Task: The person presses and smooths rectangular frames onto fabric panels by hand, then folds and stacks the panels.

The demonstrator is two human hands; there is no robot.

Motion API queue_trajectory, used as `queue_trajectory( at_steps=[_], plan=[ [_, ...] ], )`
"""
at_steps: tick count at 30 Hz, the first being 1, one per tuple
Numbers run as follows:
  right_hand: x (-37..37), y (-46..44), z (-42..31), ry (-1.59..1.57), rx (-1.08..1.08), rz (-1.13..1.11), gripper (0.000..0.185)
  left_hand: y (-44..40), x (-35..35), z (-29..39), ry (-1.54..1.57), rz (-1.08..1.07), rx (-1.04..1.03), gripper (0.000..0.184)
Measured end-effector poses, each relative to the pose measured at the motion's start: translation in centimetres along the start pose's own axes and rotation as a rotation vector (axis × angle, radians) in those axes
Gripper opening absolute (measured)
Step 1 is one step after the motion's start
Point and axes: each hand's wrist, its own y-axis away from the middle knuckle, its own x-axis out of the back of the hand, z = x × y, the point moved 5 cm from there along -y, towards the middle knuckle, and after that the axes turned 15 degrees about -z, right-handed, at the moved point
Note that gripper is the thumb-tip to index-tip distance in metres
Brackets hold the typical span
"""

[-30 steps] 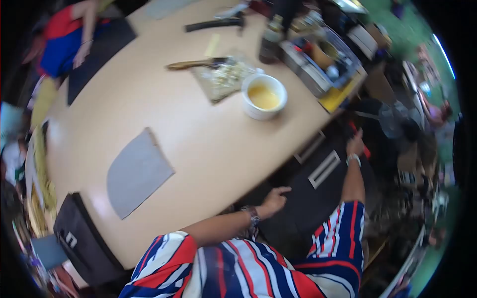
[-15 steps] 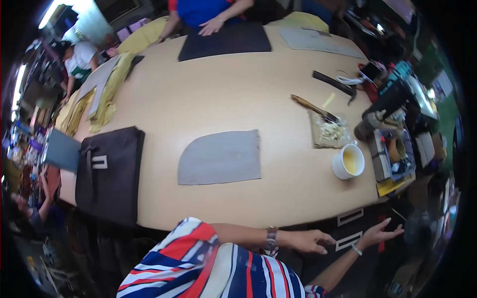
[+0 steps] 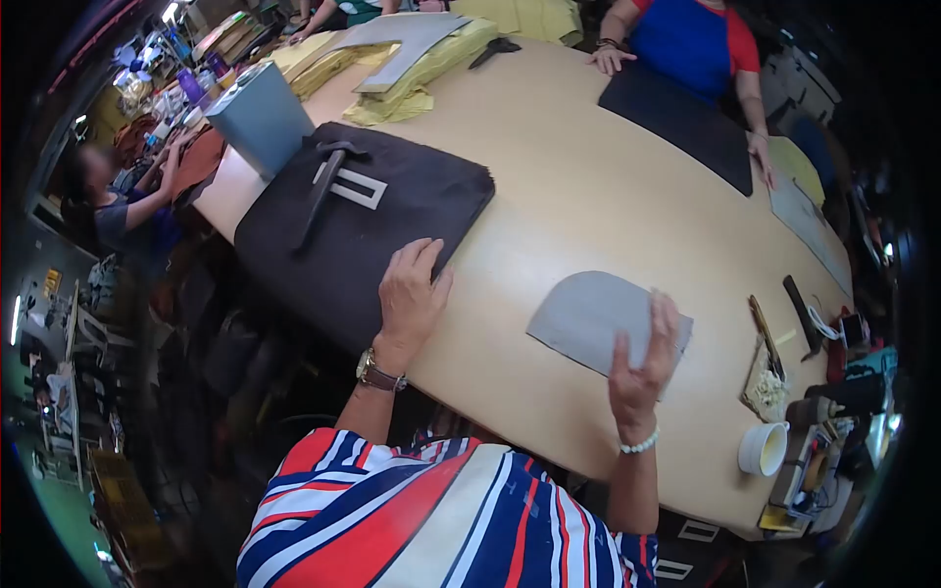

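My left hand (image 3: 410, 302) is at the right front edge of a dark brown stack of flat pieces (image 3: 402, 167), fingers apart; whether it touches the stack I cannot tell. On that stack lie a dark hammer (image 3: 321, 201) and a pale rectangular frame-shaped piece (image 3: 368, 193). My right hand (image 3: 642, 377), fingers raised and spread, is over the right part of a grey flat piece with a rounded edge (image 3: 578, 318), partly covering it from view. Neither hand holds anything.
A grey-blue metal can (image 3: 257, 118) stands behind the stack. At right are a white cup (image 3: 763, 449), a brush (image 3: 765, 333) and a holder of tools (image 3: 818, 461). Yellow sheets (image 3: 402, 103) lie at the back left. Across the table, a person's hands rest by a dark panel (image 3: 676, 127).
The view has swung left. My hands have moved from below the table's right front edge to over the tabletop, the left one to the dark stack, the right one to the grey piece.
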Motion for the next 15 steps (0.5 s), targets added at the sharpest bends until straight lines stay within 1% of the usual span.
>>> queue_trajectory(
  at_steps=[1, 2, 5, 11, 15],
  plan=[
    [-1.2, -1.2, -1.2, -0.013, 0.055, -0.046, 0.051, 0.2, 0.0, -1.3, -0.032, -0.018, 0.050, 0.032],
    [-2.4, -2.3, -2.4, -0.025, 0.109, -0.093, 0.051, 0.3, -0.3, -2.3, -0.026, -0.091, 0.092, 0.034],
    [-5.1, -4.3, -4.6, -0.038, 0.212, -0.186, 0.052, 0.5, -0.4, -2.5, -0.047, -0.044, 0.022, 0.029],
    [-8.6, -7.2, -7.5, -0.123, 0.297, -0.275, 0.054, -0.1, 0.2, -3.8, 0.176, -0.020, 0.114, 0.024],
    [-10.5, -8.7, -8.3, -0.175, 0.325, -0.297, 0.055, -0.1, 0.4, -3.2, 0.025, -0.022, 0.022, 0.022]
  ],
)
